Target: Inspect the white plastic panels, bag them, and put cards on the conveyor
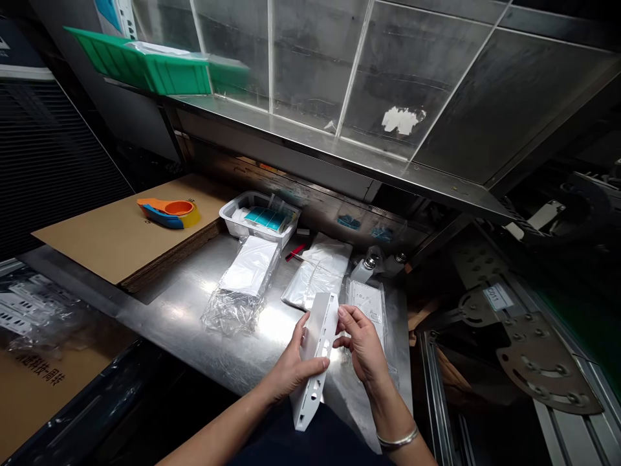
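Hands come first: the left hand [291,366] grips a long white bracket [316,353] from its left side, with the thumb laid across the front face and the fingers behind it. The right hand [361,343] touches the same bracket from the right, its fingertips pinching the edge near the upper part; a metal bracelet [398,440] sits on this wrist. The bracket has several small holes and is held tilted, its upper end away from the person and its lower end near the body, above the front edge of a steel table [194,304].

Just behind the right hand a clear plastic tray [366,301] lies flat on the table. Further back, a flat clear bag [317,268] with white contents lies beside a red pen [294,252]. To the left of it is a second white pack in crumpled clear wrap [245,278]. Near the back wall stands a white bin [233,217] that holds teal packets. On the left, a stack of cardboard sheets [111,239] carries an orange and blue tape dispenser [167,212]. A green bin [145,65] sits on the shelf above, tilted.
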Demonstrator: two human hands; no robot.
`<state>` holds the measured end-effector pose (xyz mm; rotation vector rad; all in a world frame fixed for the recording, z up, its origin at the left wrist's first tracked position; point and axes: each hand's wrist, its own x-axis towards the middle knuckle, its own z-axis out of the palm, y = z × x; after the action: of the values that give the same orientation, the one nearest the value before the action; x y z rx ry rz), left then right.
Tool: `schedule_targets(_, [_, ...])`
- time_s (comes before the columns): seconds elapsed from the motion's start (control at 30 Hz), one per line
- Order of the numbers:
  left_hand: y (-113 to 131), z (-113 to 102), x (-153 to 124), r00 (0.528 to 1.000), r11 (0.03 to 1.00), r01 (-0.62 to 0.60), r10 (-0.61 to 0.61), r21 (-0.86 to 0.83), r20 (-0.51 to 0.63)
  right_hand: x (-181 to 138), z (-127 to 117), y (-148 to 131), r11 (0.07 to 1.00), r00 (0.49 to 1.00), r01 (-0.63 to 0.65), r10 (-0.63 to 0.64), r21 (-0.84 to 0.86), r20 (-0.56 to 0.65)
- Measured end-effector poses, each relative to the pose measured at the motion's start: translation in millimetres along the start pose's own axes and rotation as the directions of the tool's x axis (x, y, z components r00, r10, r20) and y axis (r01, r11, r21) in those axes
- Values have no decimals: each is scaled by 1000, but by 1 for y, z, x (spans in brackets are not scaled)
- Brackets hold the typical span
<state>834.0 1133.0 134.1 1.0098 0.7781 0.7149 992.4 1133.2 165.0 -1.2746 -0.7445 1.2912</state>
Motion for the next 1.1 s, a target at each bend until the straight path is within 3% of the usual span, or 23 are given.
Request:
schedule_targets(0.17, [-2, -1, -1, 1000, 998, -22, 22, 52, 16, 8, 7, -8, 989, 998, 9, 1, -146, 70])
schedule_targets(0.47, [-8, -5, -5, 999, 1000, 1, 0, -9, 41, -3, 14, -7, 995, 971, -34, 56, -95, 231])
schedule_targets(0.63, [-7, -3, -5, 998, 999, -4, 2, 34, 62, -3, 11, -14, 974, 989, 29, 4, -225, 145])
schedule_targets(0.83, [-9, -1, -6, 998, 993, 3, -10, 120, 57, -3, 14, -25, 877, 994, 96, -108, -472, 1])
schedule_targets(1.1, [-10, -2, -7, 998, 999, 9, -11, 37, 63, -4, 9, -19, 866, 983, 174, -122, -469, 140])
